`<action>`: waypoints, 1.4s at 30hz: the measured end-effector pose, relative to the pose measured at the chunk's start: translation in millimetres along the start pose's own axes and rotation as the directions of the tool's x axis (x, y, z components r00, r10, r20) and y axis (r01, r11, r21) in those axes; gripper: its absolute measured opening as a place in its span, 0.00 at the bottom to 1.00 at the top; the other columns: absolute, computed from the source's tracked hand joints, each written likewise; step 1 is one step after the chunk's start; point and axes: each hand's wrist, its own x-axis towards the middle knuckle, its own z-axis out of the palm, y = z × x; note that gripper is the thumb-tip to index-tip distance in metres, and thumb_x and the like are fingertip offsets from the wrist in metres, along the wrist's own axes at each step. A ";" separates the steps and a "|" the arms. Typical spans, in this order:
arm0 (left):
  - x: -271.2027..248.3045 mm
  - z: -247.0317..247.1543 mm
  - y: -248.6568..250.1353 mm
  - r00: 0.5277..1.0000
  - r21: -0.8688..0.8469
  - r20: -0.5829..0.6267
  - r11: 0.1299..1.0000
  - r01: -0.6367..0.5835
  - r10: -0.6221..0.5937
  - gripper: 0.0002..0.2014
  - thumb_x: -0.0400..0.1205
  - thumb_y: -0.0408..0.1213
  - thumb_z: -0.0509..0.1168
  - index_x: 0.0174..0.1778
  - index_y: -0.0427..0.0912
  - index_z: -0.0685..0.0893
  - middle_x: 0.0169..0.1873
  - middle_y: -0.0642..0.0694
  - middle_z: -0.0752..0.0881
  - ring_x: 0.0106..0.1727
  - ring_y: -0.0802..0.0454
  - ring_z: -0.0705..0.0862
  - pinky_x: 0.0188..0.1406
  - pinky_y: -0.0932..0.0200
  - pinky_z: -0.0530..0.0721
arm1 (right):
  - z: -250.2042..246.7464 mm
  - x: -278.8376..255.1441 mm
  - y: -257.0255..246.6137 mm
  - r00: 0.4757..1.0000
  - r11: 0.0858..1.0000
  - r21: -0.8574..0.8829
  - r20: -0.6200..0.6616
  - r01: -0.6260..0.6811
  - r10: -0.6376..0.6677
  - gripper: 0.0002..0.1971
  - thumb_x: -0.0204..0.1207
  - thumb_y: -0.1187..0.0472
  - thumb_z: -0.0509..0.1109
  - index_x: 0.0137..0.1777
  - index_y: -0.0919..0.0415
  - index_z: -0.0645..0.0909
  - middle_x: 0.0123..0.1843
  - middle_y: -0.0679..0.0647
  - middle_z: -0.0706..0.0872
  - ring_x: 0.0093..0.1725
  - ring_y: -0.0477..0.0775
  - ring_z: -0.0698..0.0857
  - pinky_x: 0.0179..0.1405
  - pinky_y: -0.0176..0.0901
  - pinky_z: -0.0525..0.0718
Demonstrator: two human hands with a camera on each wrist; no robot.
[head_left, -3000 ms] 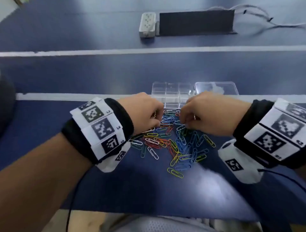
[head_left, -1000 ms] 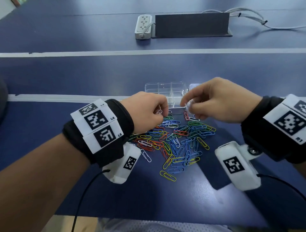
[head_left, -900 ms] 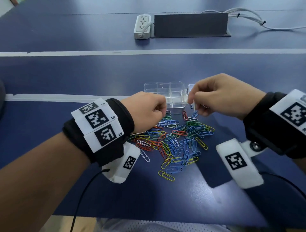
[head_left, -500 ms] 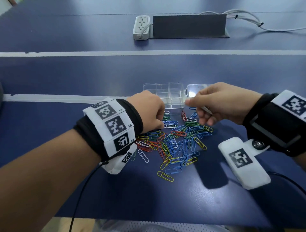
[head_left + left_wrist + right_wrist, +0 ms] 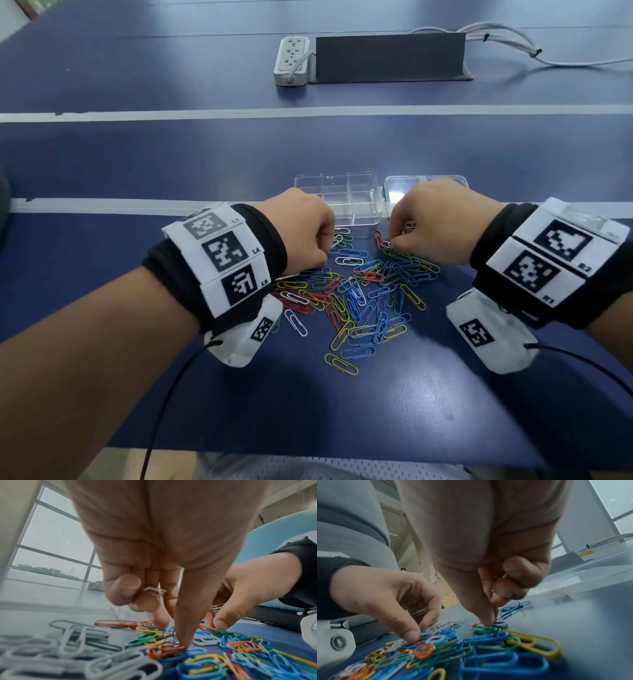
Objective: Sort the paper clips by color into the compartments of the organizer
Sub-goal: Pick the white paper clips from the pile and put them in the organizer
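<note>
R hand (image 5: 442, 222) is back down from the organizer (image 5: 339, 202) to the far edge of the clip pile (image 5: 359, 294), thumb and finger pinching at a clip, white clips tucked in curled fingers. L hand (image 5: 301, 233) stays on pile, fingertips pinching, white clips (image 5: 155, 591) held in palm. Organizer just behind pile, lid open to the R.

Wristbands (image 5: 219, 267): black, bearing white tiles with black square markers
Wrist cameras (image 5: 489, 337): white housings, marker on top
Cables (image 5: 168, 404): thin, black
</note>
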 end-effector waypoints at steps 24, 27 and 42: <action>7.7 -7.6 2.7 0.997 -0.068 -0.061 0.997 0.044 -0.049 0.07 0.75 0.43 0.71 0.44 0.45 0.90 0.26 0.55 0.78 0.34 0.55 0.78 0.43 0.62 0.75 | -0.4 -1.7 4.5 0.999 1.000 0.002 0.038 -0.015 0.015 0.12 0.73 0.58 0.65 0.42 0.60 0.89 0.42 0.56 0.91 0.44 0.58 0.83 0.53 0.48 0.84; 5.7 -10.3 0.2 0.996 -0.107 -0.076 0.993 0.046 -0.054 0.08 0.73 0.45 0.73 0.41 0.45 0.90 0.22 0.58 0.77 0.28 0.63 0.74 0.40 0.63 0.73 | -4.5 -1.0 7.8 0.999 0.999 0.022 0.037 -0.024 0.023 0.10 0.74 0.58 0.66 0.44 0.59 0.89 0.45 0.55 0.91 0.47 0.57 0.83 0.54 0.47 0.84; 22.2 -28.1 7.4 0.987 -0.244 -0.145 0.969 0.037 -0.075 0.01 0.75 0.36 0.71 0.37 0.46 0.87 0.23 0.54 0.84 0.25 0.63 0.80 0.43 0.65 0.82 | -14.6 4.2 3.0 1.000 1.000 0.022 0.024 -0.016 0.015 0.07 0.71 0.58 0.69 0.41 0.54 0.89 0.29 0.46 0.82 0.34 0.49 0.78 0.46 0.41 0.82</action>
